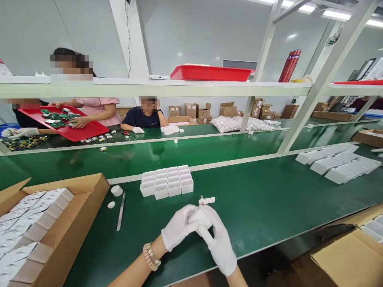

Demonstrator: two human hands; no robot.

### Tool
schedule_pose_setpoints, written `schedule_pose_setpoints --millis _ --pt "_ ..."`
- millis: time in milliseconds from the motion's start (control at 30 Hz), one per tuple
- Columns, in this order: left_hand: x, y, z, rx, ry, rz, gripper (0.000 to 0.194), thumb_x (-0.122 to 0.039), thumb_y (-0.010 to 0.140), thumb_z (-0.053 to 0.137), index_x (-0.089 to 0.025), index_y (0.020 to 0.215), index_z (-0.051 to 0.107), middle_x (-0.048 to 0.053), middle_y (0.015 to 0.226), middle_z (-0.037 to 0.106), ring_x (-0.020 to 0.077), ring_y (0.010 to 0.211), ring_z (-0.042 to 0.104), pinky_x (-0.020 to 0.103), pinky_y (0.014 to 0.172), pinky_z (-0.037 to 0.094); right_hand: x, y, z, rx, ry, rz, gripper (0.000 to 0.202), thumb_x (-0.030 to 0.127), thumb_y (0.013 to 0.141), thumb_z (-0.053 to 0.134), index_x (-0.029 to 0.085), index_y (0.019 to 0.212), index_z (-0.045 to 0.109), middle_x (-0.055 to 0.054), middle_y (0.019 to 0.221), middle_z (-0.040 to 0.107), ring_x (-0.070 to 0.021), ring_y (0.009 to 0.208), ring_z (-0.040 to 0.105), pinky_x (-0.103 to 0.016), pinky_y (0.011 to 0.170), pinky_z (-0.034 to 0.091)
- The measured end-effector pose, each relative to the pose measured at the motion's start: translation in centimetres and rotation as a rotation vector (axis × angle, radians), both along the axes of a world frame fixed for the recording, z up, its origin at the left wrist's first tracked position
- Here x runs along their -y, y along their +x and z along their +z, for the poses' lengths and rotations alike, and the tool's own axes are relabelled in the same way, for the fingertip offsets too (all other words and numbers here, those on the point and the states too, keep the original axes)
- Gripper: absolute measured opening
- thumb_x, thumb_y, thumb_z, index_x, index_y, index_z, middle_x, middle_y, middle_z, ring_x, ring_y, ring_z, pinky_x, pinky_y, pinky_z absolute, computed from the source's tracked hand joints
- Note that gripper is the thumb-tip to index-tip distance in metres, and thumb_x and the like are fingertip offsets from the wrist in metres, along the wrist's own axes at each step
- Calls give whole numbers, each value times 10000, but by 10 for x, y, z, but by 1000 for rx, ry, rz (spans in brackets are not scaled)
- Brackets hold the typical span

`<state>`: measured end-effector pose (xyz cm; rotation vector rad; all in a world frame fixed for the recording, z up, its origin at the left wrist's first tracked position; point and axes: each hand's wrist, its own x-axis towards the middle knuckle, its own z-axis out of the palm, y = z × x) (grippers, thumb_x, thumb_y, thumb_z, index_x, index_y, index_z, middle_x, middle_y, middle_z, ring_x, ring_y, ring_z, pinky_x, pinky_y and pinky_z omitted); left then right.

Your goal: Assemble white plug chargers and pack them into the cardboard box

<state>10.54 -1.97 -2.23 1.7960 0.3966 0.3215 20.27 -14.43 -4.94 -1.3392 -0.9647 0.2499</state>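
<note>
Both my hands wear white gloves and meet over the front of the green bench. My left hand [176, 226] is closed around one side of a small white plastic case [200, 217]. My right hand [220, 239] grips the same case from the other side, its fingers partly covering it. A flat white strip [208, 200] with a bit of red at its base sticks out above the case. Just beyond, open-topped white boxes [161, 193] stand packed in rows. Metal tweezers [121, 212], a white round cap [116, 191] and a white disc [111, 205] lie to the left.
At left, a cardboard carton [79, 217] holds many white cases. More white pieces [338, 171] lie in rows at right, above another carton [350, 259]. A shelf [134, 88] with a red tray [211, 73] spans the bench. Several co-workers sit or stand across the belt [185, 153].
</note>
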Motion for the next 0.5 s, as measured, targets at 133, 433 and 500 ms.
schedule_pose_setpoints --millis 133,433,500 --pt "-4 1 -3 -31 76 0 398 -426 769 646 -138 1034 576 87 1049 631 233 965 583 346 868 469 -1 0 -5 -11 -33 20 358 332 850 625 277 1203 603 -80 1262 593 -273 1167 553 -435 966 490" --pt "-9 7 1 -91 197 58 400 -432 770 608 -200 1094 573 79 1169 634 265 1068 603 362 961 482 -2 8 4 -114 18 32 390 319 757 723 294 1141 663 -72 1286 584 -273 1180 547 -416 1039 414" --pt "-14 13 -3 -116 214 99 396 -464 726 630 -241 1052 613 57 1095 674 291 1005 637 361 866 544 -5 11 8 -115 83 30 357 338 763 717 286 1115 683 -70 1246 611 -268 1138 577 -406 1017 433"
